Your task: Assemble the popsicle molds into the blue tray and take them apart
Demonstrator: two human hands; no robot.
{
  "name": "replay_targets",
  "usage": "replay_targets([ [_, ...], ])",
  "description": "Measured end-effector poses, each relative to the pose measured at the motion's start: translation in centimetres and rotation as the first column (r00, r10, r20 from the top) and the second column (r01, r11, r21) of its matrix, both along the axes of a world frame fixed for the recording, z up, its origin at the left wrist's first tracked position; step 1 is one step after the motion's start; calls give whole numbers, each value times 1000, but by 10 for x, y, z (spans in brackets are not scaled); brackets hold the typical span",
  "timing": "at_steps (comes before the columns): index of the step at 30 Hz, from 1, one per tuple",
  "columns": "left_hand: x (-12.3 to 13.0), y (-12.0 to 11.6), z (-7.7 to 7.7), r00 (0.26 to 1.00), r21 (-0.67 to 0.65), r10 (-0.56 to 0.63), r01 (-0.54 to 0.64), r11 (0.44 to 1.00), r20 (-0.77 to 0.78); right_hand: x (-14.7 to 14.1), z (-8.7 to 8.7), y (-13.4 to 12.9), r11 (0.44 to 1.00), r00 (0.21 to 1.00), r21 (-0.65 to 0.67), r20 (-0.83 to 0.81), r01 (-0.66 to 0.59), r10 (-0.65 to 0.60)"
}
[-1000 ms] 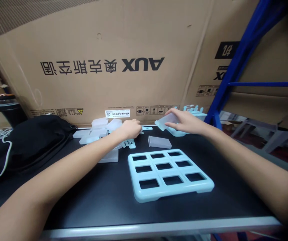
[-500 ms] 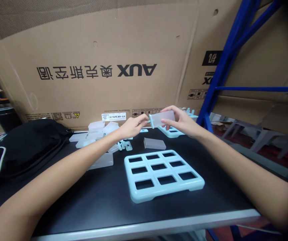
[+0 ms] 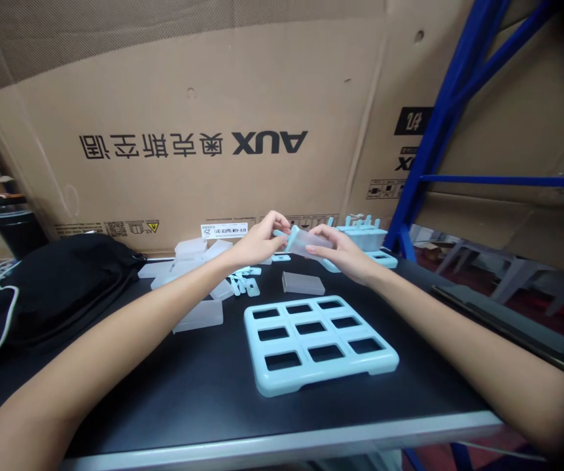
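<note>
Above the table's far side, a frosted popsicle mold [image 3: 307, 242] lies tilted in my right hand [image 3: 343, 254], its fingers wrapped round the body. A light-blue popsicle stick [image 3: 292, 238] caps the mold's left end. My left hand [image 3: 262, 242] is closed at the handle of that stick, fingers curled. Below them an empty mold [image 3: 303, 283] rests on its side on the black table. Nearer me sits a light-blue rack [image 3: 311, 326] with rows of rectangular openings.
Several frosted molds [image 3: 197, 314] and loose blue sticks [image 3: 250, 286] lie left of centre. A second rack with sticks standing up [image 3: 364, 237] is at the back right. A black bag [image 3: 73, 275] and a dark cup [image 3: 13, 229] occupy the left. Cardboard [image 3: 188, 78] closes off the back.
The mold has come down and left in my right hand, its capped end now tilted up. My left hand has shifted slightly left, and more of the stick's handle shows.
</note>
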State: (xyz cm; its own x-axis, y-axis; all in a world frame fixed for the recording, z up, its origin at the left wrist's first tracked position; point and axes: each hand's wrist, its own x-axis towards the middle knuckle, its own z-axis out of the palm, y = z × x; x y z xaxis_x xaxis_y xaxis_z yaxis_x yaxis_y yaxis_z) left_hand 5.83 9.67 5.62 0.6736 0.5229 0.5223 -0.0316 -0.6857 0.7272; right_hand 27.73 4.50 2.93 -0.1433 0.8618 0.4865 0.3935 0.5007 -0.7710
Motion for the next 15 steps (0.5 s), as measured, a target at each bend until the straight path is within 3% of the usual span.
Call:
replay_targets([
  [2, 2, 1, -2, 994, -89, -21, 31, 996, 105, 1, -1, 1, 1000, 1000, 4, 9, -2, 2],
  [5, 4, 0, -4, 980, -142, 8, 21, 990, 199, -1, -2, 0, 991, 993, -63, -17, -120, 119],
  [9, 7, -4, -3, 984, -145, 43, -18, 989, 171, -8, -3, -1, 971, 973, -54, -12, -233, 232],
  [15, 9, -6, -4, 981, -25, 174, -172, 985, 89, -11, 2, -3, 980, 978, 61, 92, -192, 186],
])
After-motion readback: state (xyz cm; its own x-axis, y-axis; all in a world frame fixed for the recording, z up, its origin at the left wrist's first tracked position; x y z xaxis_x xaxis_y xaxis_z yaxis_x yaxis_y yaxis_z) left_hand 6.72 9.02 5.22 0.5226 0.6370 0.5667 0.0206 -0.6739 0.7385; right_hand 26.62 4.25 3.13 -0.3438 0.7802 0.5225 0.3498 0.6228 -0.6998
